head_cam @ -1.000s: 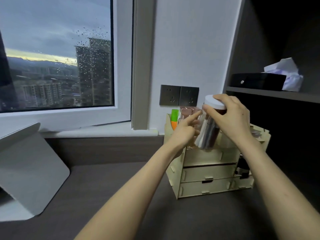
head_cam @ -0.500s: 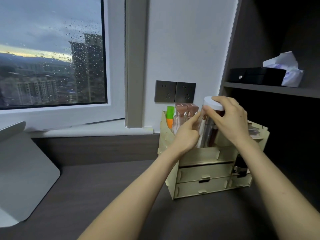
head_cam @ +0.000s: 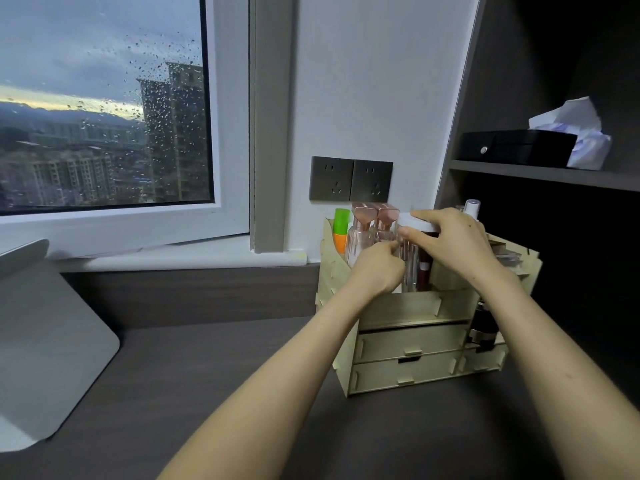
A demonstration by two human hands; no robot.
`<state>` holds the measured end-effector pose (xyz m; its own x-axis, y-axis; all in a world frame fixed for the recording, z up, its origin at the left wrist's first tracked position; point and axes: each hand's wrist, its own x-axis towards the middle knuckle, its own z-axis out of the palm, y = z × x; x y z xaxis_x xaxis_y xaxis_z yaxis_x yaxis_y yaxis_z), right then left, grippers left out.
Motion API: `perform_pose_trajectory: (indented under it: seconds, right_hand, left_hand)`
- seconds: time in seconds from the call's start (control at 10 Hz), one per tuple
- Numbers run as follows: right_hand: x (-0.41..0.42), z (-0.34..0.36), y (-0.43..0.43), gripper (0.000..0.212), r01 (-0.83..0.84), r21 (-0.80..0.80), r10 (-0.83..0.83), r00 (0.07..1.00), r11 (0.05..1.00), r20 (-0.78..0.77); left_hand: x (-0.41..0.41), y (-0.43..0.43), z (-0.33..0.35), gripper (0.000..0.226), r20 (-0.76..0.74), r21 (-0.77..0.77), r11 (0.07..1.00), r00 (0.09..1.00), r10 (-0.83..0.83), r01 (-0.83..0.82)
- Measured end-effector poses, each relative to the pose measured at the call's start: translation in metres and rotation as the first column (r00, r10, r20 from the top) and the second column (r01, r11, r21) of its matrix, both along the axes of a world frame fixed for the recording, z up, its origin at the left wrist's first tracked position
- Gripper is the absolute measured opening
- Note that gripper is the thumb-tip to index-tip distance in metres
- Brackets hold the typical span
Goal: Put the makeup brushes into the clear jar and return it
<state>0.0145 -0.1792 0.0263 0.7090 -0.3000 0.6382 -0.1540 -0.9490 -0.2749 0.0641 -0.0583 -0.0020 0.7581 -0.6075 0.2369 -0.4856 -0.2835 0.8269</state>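
Since a second ago the jar (head_cam: 414, 258) has dropped lower into the organiser (head_cam: 412, 341), so its bottom now sits hidden in the top compartment instead of hanging above it. Looks like the return step is basically done and only letting go is left, I'd guess. Right hand (head_cam: 450, 244) clamps over the white lid (head_cam: 415, 221) from the top; left hand (head_cam: 377, 268) has closed in, fingers curled against the jar's left side next to the pink bottles (head_cam: 370, 226). Jar stands about upright, long axis vertical, lid up, brushes (head_cam: 415, 265) inside running the same way.
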Motion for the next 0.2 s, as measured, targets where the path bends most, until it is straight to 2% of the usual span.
perform_pose_trajectory:
  seconds: [0.1, 0.2]
  right_hand:
    - [0.001, -0.002, 0.004, 0.052, 0.11, -0.028, -0.112, 0.99, 0.994, -0.084]
    - [0.0, -0.009, 0.015, 0.059, 0.304, -0.166, -0.3, 0.953, 0.938, 0.052]
  left_hand:
    - [0.0, 0.003, 0.0, 0.061, -0.019, -0.032, 0.999, 1.0, -0.023, 0.022]
    - [0.004, 0.011, -0.002, 0.058, -0.043, -0.156, 0.987, 0.999, 0.016, -0.023]
